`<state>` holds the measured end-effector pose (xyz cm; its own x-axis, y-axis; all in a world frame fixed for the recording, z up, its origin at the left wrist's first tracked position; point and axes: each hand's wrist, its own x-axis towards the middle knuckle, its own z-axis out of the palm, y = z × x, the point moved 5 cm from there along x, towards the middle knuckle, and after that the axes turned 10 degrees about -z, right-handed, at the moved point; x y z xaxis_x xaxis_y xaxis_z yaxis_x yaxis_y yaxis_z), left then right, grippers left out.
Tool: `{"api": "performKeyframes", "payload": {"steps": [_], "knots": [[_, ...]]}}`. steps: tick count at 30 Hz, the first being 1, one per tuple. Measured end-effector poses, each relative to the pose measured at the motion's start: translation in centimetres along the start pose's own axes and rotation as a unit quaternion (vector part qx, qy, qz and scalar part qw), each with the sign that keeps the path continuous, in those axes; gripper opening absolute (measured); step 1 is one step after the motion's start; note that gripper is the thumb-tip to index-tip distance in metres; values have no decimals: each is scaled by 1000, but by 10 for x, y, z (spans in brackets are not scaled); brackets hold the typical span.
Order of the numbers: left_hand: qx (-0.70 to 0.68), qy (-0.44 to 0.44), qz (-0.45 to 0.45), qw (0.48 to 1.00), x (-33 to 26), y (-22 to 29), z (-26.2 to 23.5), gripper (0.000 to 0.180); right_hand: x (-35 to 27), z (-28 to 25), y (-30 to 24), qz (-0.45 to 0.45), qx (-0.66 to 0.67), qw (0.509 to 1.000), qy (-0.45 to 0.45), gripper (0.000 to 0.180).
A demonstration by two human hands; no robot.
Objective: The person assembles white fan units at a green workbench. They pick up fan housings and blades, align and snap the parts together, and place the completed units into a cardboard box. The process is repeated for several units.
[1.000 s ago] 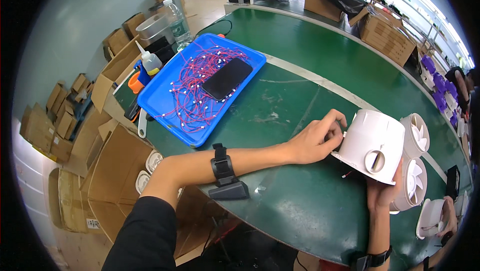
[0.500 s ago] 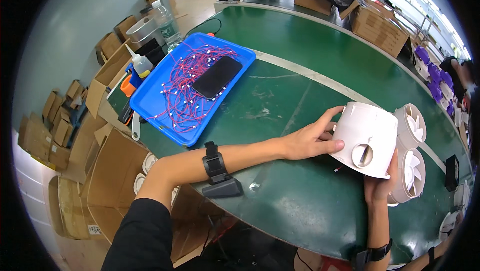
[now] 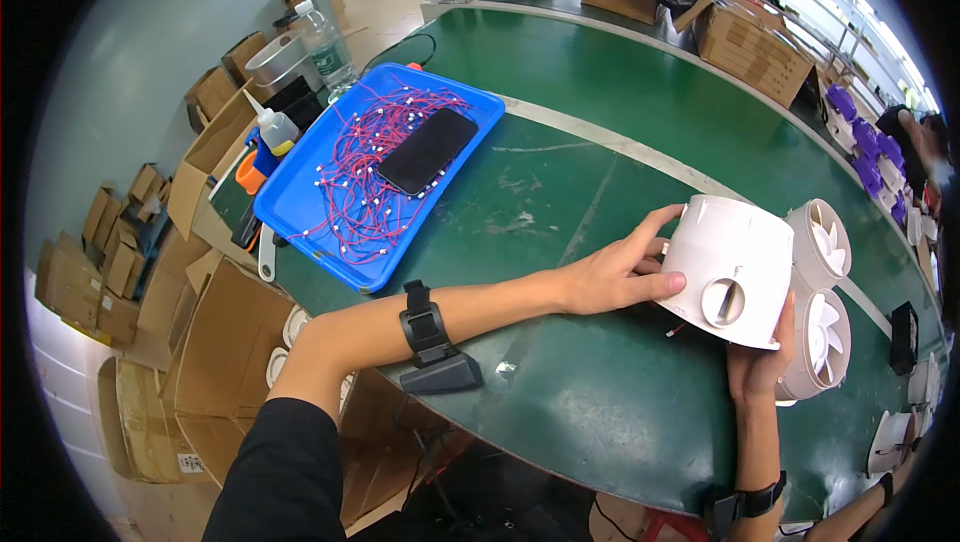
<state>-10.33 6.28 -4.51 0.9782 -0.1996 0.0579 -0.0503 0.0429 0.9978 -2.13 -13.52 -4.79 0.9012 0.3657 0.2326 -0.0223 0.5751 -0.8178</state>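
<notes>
A white plastic fan housing (image 3: 735, 252), roughly cylindrical with a round port low on its side, is held tilted above the green table between both hands. My left hand (image 3: 628, 270) grips its left side, thumb on the outer wall and fingers curled behind. Under its lower right edge, my right hand (image 3: 762, 362) supports it, the fingers partly hidden by the housing. A short red wire (image 3: 677, 328) with a small white connector hangs below the housing's lower left edge. Right beside it stand two white fan units, one farther (image 3: 824, 242) and one nearer (image 3: 822, 342), their blades showing.
On the left, a blue tray (image 3: 285, 207) holds red wires (image 3: 350, 187) and a black phone (image 3: 428, 150). A glue bottle (image 3: 277, 130) and water bottle (image 3: 325, 47) stand beyond it. Cardboard boxes (image 3: 225, 362) flank the table. Another person's forearm (image 3: 850, 512) enters at lower right.
The whole view has shifted slightly. Both hands keep their hold on the housing, with hardly any movement. At the lower right, the other person's arm and a white part have shifted.
</notes>
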Motion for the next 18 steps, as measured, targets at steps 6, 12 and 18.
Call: {"api": "performKeyframes", "payload": {"steps": [6, 12, 18], "knots": [[7, -1, -14, 1000, -2, 7, 2, 89, 1, -7, 1, -3, -13, 1000, -11, 53], [34, 7, -6, 999, -2, 7, 1, 92, -1, 0, 3, 7, -16, 1000, -23, 57], [43, 17, 21, 999, 0, 5, -1, 80, -3, 0, 3, 3, -17, 1000, -22, 54]]}}
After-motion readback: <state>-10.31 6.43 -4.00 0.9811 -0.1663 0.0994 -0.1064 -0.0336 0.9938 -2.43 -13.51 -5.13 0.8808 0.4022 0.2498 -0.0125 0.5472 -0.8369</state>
